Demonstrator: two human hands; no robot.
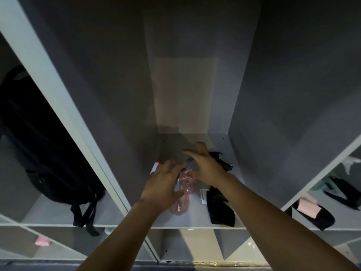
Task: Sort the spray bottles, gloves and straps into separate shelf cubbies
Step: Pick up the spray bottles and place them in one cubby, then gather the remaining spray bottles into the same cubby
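Both arms reach into the middle cubby (218,222) of a grey shelf unit, and everything below is placed against that cubby. On its floor, near the front and left of centre, lies a clear pink spray bottle (182,194), on its side with its length running front to back. The left hand (163,185) hovers over the bottle's left side with fingers spread and slightly bent; the blur keeps me from telling whether it touches the plastic, and its grip closes on nothing that shows. The right hand (204,164) is deeper in, above the bottle's far end, fingers and thumb splayed wide and arched, pinching nothing visible. Just under the left fingertips, against the cubby's left wall, a white and orange object (155,166) pokes out; too little shows to name it.

To the right of the bottle, near the front edge, lies a black glove (219,209) with a white label (203,196) at its left side. Farther back, beside the right wrist, sits another dark crumpled item (219,160), either a glove or a strap.

In the cubby to the left hangs a black backpack (39,145), its straps trailing over the front edge. In the cubby to the right lie dark pieces with a pale pink patch (308,209) and some greenish cloth (320,184) behind.
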